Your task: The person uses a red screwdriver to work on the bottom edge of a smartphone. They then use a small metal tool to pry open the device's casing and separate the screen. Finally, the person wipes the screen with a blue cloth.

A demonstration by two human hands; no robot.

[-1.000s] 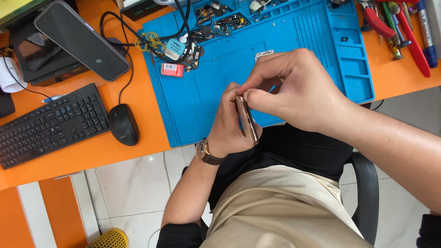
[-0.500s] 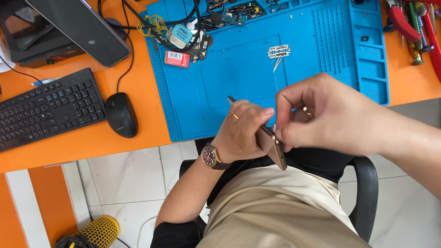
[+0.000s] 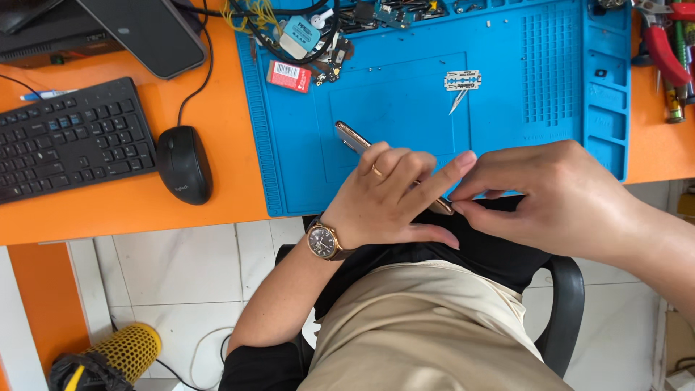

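A slim gold-edged smartphone (image 3: 351, 136) is held edge-on over the front part of the blue work mat (image 3: 405, 94). My left hand (image 3: 391, 199), with a ring and a wristwatch, wraps over the phone's middle, index finger stretched along it. My right hand (image 3: 550, 195) pinches the phone's near end with thumb and fingertips. Most of the phone is hidden under my fingers.
On the mat lie a razor blade (image 3: 462, 80), a red-labelled small part (image 3: 288, 75) and loose circuit pieces with cables (image 3: 318, 29). A black mouse (image 3: 184, 164) and keyboard (image 3: 69, 141) sit on the orange desk (image 3: 130, 210). Pliers and tools (image 3: 666, 51) are far right.
The phone has turned from nearly upright above my lap to lying flatter and pointing up-left over the mat. Both hands shifted with it; my left hand now covers its middle.
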